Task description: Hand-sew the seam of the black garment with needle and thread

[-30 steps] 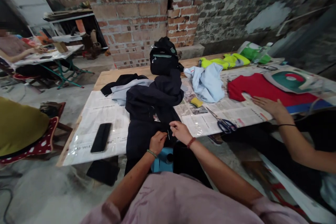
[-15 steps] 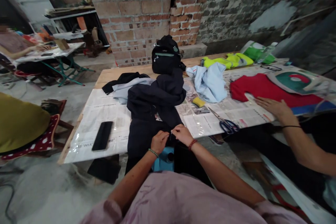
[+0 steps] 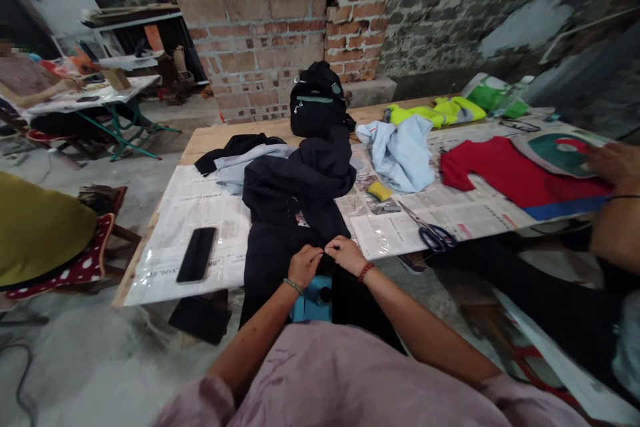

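Across at the right, the co-worker's hand (image 3: 617, 163) has shifted from the near edge of the red garment (image 3: 493, 160) to the green piece with a pale border (image 3: 550, 155) on its far right part. Both of the person's own hands remain low at the near edge of the table (image 3: 197, 139), their fingertips now almost meeting. The left hand (image 3: 306, 265) and the right hand (image 3: 347, 255) are each closed in a pinch; whatever lies between the fingertips is too small to tell.

Just beyond and beneath them lies the dark garment (image 3: 273, 240), near the middle of the table and hanging over its near edge. Its cloth is plain, matte and navy going to black. The far part is heaped in thick, rounded folds, while the near part is flatter, with a smooth panel falling at the left. Between two folds, a small opening shows printed paper underneath.

A light grey cloth (image 3: 235, 172) lies against the garment's far left side, and a black bag (image 3: 320, 103) stands behind. Left of the garment, well apart, is a phone (image 3: 197, 255); to the right are a yellow sponge (image 3: 380, 191) and scissors (image 3: 434, 235), blades slightly parted.
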Tool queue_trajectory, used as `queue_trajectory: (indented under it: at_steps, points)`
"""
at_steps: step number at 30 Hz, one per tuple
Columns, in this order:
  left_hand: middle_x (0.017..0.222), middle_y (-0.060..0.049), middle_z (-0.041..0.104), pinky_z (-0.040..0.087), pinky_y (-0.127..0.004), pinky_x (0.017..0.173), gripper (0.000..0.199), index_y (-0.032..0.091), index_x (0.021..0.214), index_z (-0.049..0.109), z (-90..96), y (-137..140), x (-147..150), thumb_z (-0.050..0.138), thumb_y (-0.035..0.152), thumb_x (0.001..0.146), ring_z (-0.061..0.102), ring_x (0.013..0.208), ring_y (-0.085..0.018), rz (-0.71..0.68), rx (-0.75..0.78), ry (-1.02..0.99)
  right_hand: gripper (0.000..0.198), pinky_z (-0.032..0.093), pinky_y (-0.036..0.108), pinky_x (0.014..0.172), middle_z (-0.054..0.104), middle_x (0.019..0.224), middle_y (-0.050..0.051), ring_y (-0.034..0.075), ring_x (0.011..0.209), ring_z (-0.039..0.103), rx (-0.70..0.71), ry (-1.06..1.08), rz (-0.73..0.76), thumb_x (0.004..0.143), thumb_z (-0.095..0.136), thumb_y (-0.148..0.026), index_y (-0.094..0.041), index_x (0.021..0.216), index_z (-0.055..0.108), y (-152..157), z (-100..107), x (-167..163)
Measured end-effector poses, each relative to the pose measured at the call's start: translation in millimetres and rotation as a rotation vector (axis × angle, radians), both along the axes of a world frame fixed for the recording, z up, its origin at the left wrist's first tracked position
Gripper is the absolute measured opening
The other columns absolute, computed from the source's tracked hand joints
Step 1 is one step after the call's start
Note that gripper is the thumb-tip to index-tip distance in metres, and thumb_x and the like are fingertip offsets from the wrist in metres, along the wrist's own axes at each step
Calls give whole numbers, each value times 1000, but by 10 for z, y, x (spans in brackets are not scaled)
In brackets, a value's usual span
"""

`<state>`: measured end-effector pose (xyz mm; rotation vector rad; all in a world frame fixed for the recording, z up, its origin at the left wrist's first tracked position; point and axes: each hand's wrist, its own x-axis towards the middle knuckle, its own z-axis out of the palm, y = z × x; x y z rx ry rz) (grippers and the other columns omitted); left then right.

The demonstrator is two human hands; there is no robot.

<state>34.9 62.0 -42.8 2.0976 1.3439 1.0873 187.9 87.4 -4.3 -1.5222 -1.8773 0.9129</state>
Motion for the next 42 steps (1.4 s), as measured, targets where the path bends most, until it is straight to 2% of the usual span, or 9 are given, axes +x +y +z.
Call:
queue_trajectory:
  at_steps: [8, 14, 18, 25, 29, 33, 37, 40, 42]
  points:
    - [79, -2, 58, 45, -21, 68, 19, 19, 89, 61, -22, 12, 1, 43, 20, 82, 54, 72, -10, -18, -3, 31, 11, 28, 15, 35, 43, 34, -7, 7, 32, 44, -335, 390, -222, 69, 51, -26, -16, 65, 52, 98, -40, -20]
    - [74, -1, 57, 44, -20, 64, 17, 19, 86, 62, -23, 26, -2, 45, 20, 82, 53, 67, -9, 0, -17, -11, 9, 28, 14, 31, 60, 61, -4, 5, 31, 48, -316, 478, -104, 70, 50, -25, -17, 73, 52, 67, -25, -53]
    - [77, -1, 58, 44, -21, 66, 17, 20, 87, 62, -17, 29, -3, 45, 20, 81, 54, 71, -10, -8, -24, -27, 5, 31, 13, 32, 58, 57, -6, 4, 32, 49, -318, 470, -31, 65, 54, -20, -16, 69, 55, 38, -32, -42]
    - [75, -1, 58, 44, -21, 66, 18, 19, 86, 62, 4, 21, -4, 45, 20, 82, 54, 70, -10, -4, -31, 22, 9, 19, 14, 25, 57, 50, -4, 4, 25, 38, -433, 781, -336, 63, 56, -20, -15, 66, 49, 116, -88, -102]
    - [77, -1, 58, 44, -21, 68, 17, 19, 84, 62, 15, 21, -12, 46, 19, 81, 55, 71, -10, -30, -35, 21, 12, 20, 14, 25, 56, 51, -5, 2, 25, 35, -423, 848, -377, 66, 56, -23, -16, 68, 46, 209, -63, -10]
    - [76, -1, 57, 45, -21, 67, 16, 19, 85, 62, 5, 33, -13, 46, 20, 81, 54, 69, -10, -26, -52, 17, 18, 25, 14, 27, 63, 67, -1, 7, 34, 50, -471, 923, -267, 70, 58, -29, -19, 77, 45, 214, 56, 84]
    - [76, -1, 58, 46, -22, 68, 16, 19, 85, 62, 1, 43, -9, 47, 18, 80, 55, 70, -10, -26, -48, 4, 18, 46, 20, 45, 64, 75, -2, 13, 61, 63, -558, 1126, -114, 76, 54, -30, -23, 83, 39, 137, 174, 2]
    - [81, -2, 60, 47, -24, 74, 15, 19, 85, 62, -5, 51, -12, 49, 16, 78, 57, 76, -12, -32, -48, -11, 10, 50, 33, 71, 62, 72, -3, 15, 81, 63, -410, 1152, 27, 82, 46, -31, -24, 86, 40, 59, 242, -128]
    - [86, -3, 61, 47, -26, 77, 15, 19, 86, 62, -16, 59, -18, 50, 15, 78, 57, 81, -13, -30, -47, -21, 9, 47, 38, 80, 61, 73, -2, 16, 87, 61, -200, 944, 168, 84, 40, -31, -23, 88, 42, 26, 286, -169]
